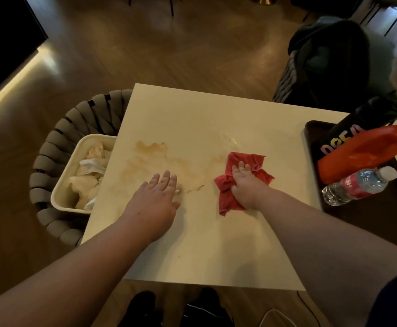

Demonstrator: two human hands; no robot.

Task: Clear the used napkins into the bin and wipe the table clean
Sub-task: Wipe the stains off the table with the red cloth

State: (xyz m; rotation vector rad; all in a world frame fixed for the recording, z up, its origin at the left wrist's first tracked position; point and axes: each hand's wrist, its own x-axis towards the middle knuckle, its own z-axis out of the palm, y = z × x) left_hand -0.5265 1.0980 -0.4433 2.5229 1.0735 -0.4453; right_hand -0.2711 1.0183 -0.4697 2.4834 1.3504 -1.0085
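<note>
Napkins [88, 178] lie in bin [59, 192] at tabletop [204, 244] edge, so this is the wiping step. Right hand [247, 182] grip flat, fingers pressing cloth [227, 199] down beside stain [152, 147]. Left hand [156, 197] spread, empty, on tabletop – likely bracing

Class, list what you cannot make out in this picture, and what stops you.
Head view:
- Lettering on the black bottle: partly covered by the orange bottle.
- Label on the water bottle: too small and blurred to read.
- Right side of the bin: hidden under the table edge.
- Surface beneath the red cloth: covered by it and the right hand.
</note>
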